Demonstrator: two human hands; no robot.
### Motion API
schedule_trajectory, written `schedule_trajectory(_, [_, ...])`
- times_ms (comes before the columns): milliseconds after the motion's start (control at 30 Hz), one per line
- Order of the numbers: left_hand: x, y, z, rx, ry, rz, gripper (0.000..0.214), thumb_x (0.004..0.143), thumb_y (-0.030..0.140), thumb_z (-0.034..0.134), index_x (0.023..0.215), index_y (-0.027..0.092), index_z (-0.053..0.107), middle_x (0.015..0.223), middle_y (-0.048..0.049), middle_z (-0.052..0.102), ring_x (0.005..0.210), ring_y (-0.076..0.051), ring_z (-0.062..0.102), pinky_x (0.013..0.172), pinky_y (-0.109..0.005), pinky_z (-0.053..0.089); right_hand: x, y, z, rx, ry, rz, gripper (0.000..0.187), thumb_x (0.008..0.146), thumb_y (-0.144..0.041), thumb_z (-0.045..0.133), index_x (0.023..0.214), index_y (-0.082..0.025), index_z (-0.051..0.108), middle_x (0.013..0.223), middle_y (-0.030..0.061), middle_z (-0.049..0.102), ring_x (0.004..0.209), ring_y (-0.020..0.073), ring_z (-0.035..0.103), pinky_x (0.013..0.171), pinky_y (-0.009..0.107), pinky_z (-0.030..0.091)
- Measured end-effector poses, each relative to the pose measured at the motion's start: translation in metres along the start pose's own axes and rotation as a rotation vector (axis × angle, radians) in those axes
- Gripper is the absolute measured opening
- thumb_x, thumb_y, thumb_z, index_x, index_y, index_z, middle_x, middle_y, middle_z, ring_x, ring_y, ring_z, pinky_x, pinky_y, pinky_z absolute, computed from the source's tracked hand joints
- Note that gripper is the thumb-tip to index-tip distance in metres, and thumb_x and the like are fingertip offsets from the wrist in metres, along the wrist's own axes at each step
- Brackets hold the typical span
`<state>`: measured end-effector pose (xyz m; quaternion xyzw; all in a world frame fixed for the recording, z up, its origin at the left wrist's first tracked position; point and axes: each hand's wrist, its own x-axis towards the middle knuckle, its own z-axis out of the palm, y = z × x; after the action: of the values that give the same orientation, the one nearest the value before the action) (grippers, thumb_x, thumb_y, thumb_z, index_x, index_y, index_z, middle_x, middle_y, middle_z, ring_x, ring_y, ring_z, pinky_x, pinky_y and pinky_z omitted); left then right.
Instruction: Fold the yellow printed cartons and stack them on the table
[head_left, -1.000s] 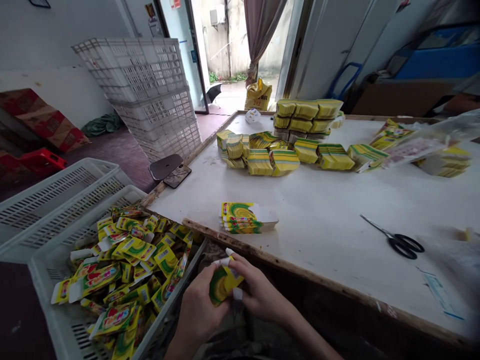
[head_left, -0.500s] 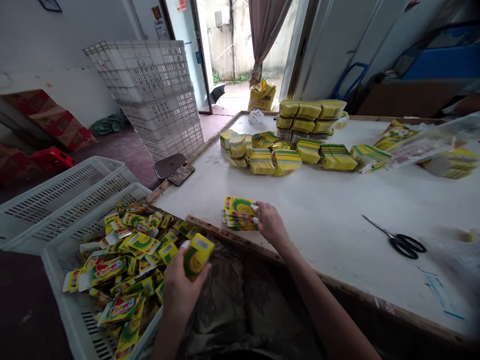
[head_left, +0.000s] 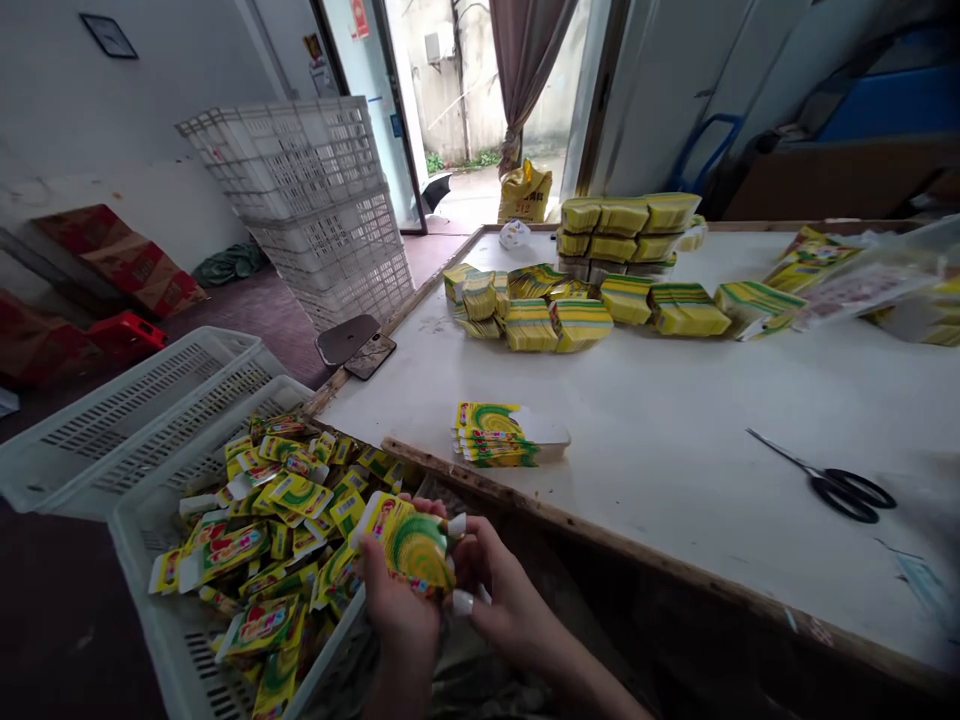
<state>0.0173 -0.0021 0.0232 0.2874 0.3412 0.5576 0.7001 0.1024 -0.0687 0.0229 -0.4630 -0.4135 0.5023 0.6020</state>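
Note:
My left hand is wrapped round a small yellow carton with a green swirl print, held above my lap near the table edge. At the carton's right end my right hand has its thumb and fingers curled about it. White covers sit on some fingertips. Just beyond, on the white table, lies a fanned stack of flat cartons in the same print, with white flaps to the right. A white plastic crate at my left is heaped with loose yellow cartons.
Bundles of yellow cartons line the table's far side, with a taller stack behind. Black-handled scissors lie at right. A phone rests at the table's left edge. Stacked white crates stand beyond on the floor.
My right hand has left the flat stack on the table and come down to the carton in my left hand. That carton is now turned with its swirl face up.

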Motion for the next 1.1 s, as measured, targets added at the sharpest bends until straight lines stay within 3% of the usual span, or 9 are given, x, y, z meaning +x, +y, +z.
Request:
schedule_trajectory(67, [0.002,0.002,0.008,-0.040,0.027,0.005,0.044,0.077,0.064,0.050,0.083,0.021,0.056,0.071,-0.0003,0.053,0.066,-0.015,0.055,0.065,-0.029,0.052,-0.007,0.003,0.004,0.049,-0.034,0.044,0.051,0.067,-0.016,0.067,0.112,-0.023,0.044,0.083,-0.0030,0.053,0.073,0.0124,0.049,0.062,0.024,0.039])
schedule_trajectory(133, [0.003,-0.001,0.009,0.036,0.028,0.006,0.045,0.075,0.067,0.051,0.076,0.022,0.053,0.067,0.0020,0.047,0.060,-0.013,0.050,0.059,-0.025,0.049,-0.008,0.006,0.001,-0.011,-0.039,0.063,0.052,0.066,-0.018,0.071,0.111,-0.024,0.047,0.085,-0.0022,0.055,0.075,0.0137,0.048,0.062,0.024,0.039])
schedule_trajectory(267, [-0.002,-0.017,-0.007,0.164,0.035,-0.040,0.058,0.068,0.075,0.053,0.091,0.023,0.057,0.083,-0.0024,0.057,0.077,-0.018,0.058,0.076,-0.031,0.051,-0.001,0.013,-0.016,-0.104,0.045,0.033,0.037,0.072,-0.024,0.069,0.104,-0.023,0.051,0.084,-0.0011,0.058,0.076,0.0154,0.051,0.065,0.026,0.040])
schedule_trajectory(433, [-0.003,-0.023,-0.027,0.212,-0.160,-0.014,0.053,0.069,0.054,0.071,0.110,0.023,0.059,0.099,-0.0056,0.065,0.094,-0.021,0.061,0.086,-0.033,0.048,-0.002,0.006,-0.031,0.037,0.080,0.044,0.027,0.075,-0.029,0.069,0.098,-0.021,0.056,0.089,0.0011,0.059,0.083,0.0170,0.054,0.074,0.028,0.043])
schedule_trajectory(567, [-0.004,-0.021,-0.024,0.200,-0.136,-0.044,0.039,0.072,0.044,0.072,0.104,0.023,0.065,0.096,-0.0038,0.069,0.090,-0.018,0.063,0.082,-0.027,0.049,-0.005,-0.001,-0.029,0.179,0.088,0.077,0.027,0.075,-0.035,0.070,0.092,-0.020,0.057,0.087,0.0015,0.062,0.081,0.0170,0.055,0.074,0.028,0.043])
schedule_trajectory(767, [-0.015,-0.023,-0.014,0.121,-0.107,-0.175,0.031,0.068,0.041,0.075,0.092,0.022,0.071,0.086,-0.0038,0.073,0.081,-0.020,0.067,0.079,-0.032,0.052,-0.007,0.003,-0.022,0.476,0.075,0.158,0.032,0.072,-0.038,0.072,0.095,-0.022,0.056,0.085,0.0012,0.063,0.076,0.0163,0.058,0.070,0.028,0.044])
schedule_trajectory(967, [-0.015,-0.020,-0.014,0.169,-0.072,-0.164,0.029,0.069,0.040,0.075,0.090,0.020,0.072,0.083,-0.0038,0.073,0.079,-0.020,0.067,0.075,-0.030,0.052,-0.008,0.006,-0.022,0.321,0.134,0.123,0.028,0.075,-0.041,0.069,0.089,-0.020,0.057,0.079,-0.0007,0.060,0.072,0.0138,0.053,0.067,0.025,0.042])
schedule_trajectory(1100, [-0.011,-0.017,-0.016,0.211,-0.128,-0.172,0.025,0.073,0.036,0.073,0.091,0.019,0.072,0.088,-0.0037,0.074,0.083,-0.020,0.067,0.077,-0.029,0.052,-0.006,0.009,-0.027,0.144,0.173,0.036,0.026,0.082,-0.045,0.060,0.086,-0.020,0.056,0.080,0.0003,0.058,0.075,0.0153,0.051,0.067,0.026,0.043])
